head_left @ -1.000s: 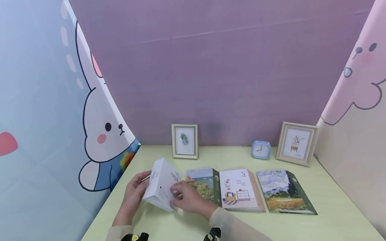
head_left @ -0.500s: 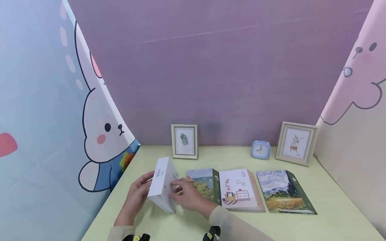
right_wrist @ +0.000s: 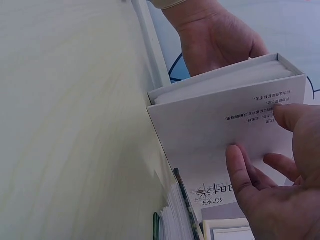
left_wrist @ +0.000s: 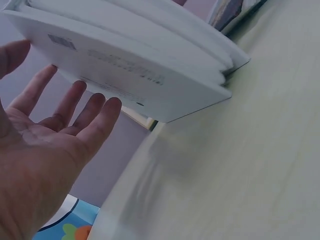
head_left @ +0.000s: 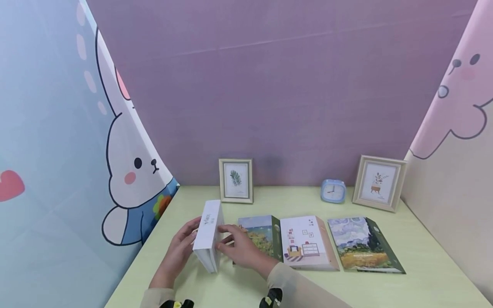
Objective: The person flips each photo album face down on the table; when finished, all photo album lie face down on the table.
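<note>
A white photo album (head_left: 208, 229) stands upright on its edge at the table's left, its spine turned toward the head camera. My left hand (head_left: 175, 256) is at its left side; in the left wrist view the spread fingers (left_wrist: 102, 125) touch the printed cover (left_wrist: 135, 75) with their tips. On the opposite side is my right hand (head_left: 240, 252), its fingertips (right_wrist: 235, 155) and thumb against the other cover (right_wrist: 200, 122), which bears a few lines of text. White pages show between the covers. Neither hand wraps round the album.
Flat to the right lie a landscape-covered album (head_left: 258, 235), a white one with a furniture drawing (head_left: 304, 246) and another landscape-covered one (head_left: 360, 246). Behind stand a leaf picture frame (head_left: 236, 180), a blue clock (head_left: 333, 191) and a plant picture frame (head_left: 380, 183). Cloth walls enclose the table.
The white album has turned from showing its front cover to showing its spine, and its covers stand closer together. My left hand has shifted slightly right with it; the right hand has barely moved.
</note>
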The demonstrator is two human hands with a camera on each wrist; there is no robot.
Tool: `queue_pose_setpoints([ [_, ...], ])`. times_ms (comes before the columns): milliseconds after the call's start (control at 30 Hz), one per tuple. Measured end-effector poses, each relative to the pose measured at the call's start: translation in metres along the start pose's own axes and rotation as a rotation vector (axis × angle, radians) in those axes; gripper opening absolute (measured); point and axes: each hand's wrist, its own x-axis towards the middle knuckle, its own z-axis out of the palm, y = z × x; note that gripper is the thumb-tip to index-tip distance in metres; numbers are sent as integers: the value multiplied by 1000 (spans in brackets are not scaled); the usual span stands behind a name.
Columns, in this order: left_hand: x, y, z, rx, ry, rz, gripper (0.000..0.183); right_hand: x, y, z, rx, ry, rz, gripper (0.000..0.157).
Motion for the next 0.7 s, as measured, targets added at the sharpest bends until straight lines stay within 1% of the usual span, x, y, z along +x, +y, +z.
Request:
queue_pose_setpoints([
  [200,-1,-2,3,-1,-4,-11,48,-2,0,0,38,15,-4,50],
  [433,-1,-4,5,32,-22,27,41,-3,-4,-3,43,38,-8,44],
  [567,-1,-5,6,36,-43,44,44,-4,-7,-5,71,31,0,42],
  [700,-2,-6,7,27,-60,47,47,-4,-9,-6,102,34,9,41],
])
